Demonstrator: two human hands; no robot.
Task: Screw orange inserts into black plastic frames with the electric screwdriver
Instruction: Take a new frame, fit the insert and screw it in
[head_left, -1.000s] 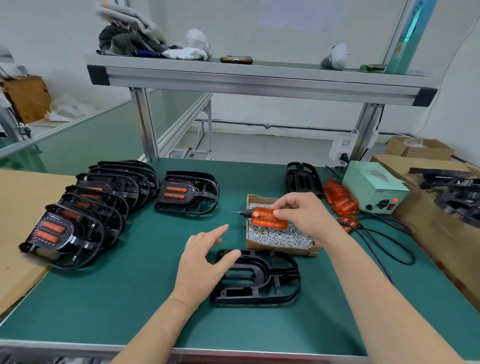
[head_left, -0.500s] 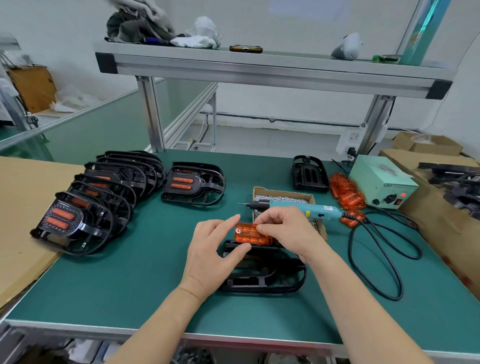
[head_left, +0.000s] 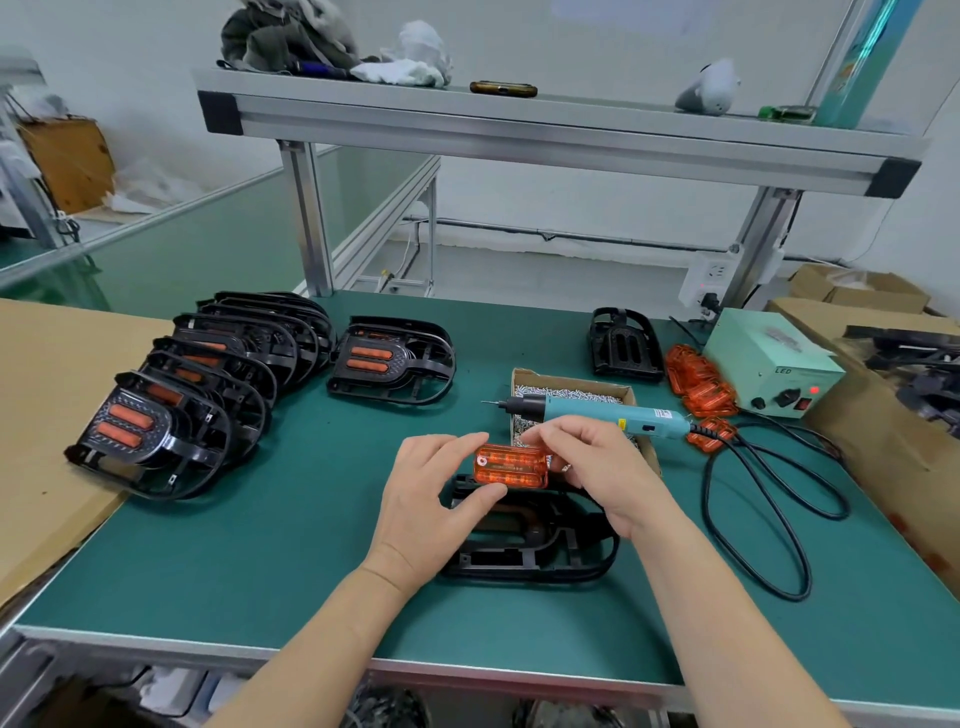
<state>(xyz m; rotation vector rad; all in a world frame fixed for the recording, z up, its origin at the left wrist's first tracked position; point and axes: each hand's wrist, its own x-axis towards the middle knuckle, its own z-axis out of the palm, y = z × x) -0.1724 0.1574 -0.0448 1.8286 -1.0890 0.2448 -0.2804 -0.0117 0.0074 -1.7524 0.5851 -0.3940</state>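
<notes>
We are pinching the orange insert (head_left: 511, 466) with both hands: the left hand (head_left: 436, 499) is clamping its left end between thumb and fingers, and the right hand (head_left: 602, 473) is closing curled fingers on its right end. A second ago the right hand alone was carrying this insert over the box of screws (head_left: 524, 375) while the left hand was resting at the black frame (head_left: 535, 540). Now the insert is sitting over the far end of that frame, which is lying flat on the green mat (head_left: 260, 545); we cannot tell whether it is seated yet. We are judging that placement is in progress and that fastening is not yet starting, since the screwdriver (head_left: 597, 413) is lying untouched across the box of screws, just behind the hands. Spare inserts (head_left: 698, 384) are piled beside the power unit (head_left: 769, 364) at the right, with the cable (head_left: 753, 509) looping forward. Finished frames (head_left: 208, 384) are leaning in a row at the left, partly on a cardboard sheet (head_left: 41, 415). An aluminium shelf (head_left: 519, 119) is spanning the bench overhead.
</notes>
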